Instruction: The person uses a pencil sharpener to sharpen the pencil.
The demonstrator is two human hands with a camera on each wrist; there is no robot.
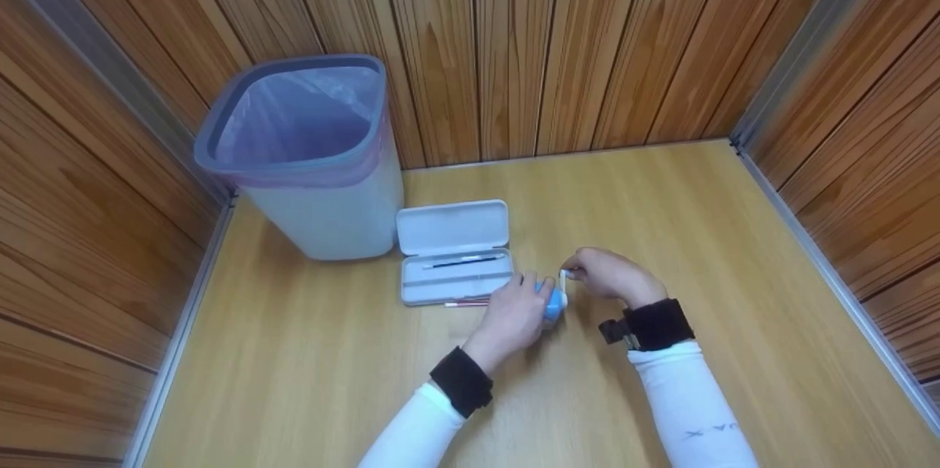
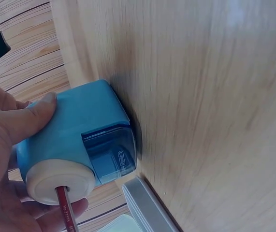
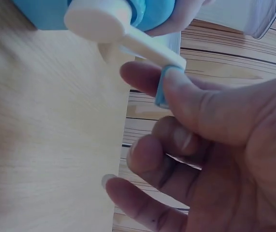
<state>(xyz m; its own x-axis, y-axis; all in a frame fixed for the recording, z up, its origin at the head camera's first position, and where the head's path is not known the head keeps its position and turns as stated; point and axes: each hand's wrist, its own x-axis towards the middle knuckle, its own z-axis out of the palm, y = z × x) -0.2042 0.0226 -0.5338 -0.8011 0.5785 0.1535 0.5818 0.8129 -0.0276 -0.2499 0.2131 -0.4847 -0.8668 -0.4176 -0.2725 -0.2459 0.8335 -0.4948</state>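
A blue crank pencil sharpener (image 1: 552,304) stands on the table, gripped from above by my left hand (image 1: 514,308). In the left wrist view the thumb presses its side, beside a dark clear shavings drawer (image 2: 111,154). A red pencil (image 2: 66,208) sits with one end inside the white round inlet (image 2: 50,179); its far end points left in the head view. My right hand (image 1: 613,278) pinches the blue knob (image 3: 161,89) of the white crank arm (image 3: 150,48) between thumb and index finger, its other fingers loosely bent.
An open white pencil case (image 1: 453,227) lies just left of the sharpener, with a dark pencil (image 1: 463,261) inside. Behind it at the left stands a lined waste bin (image 1: 330,222). Wooden panel walls (image 1: 514,49) enclose the table (image 1: 308,365) at the back and sides.
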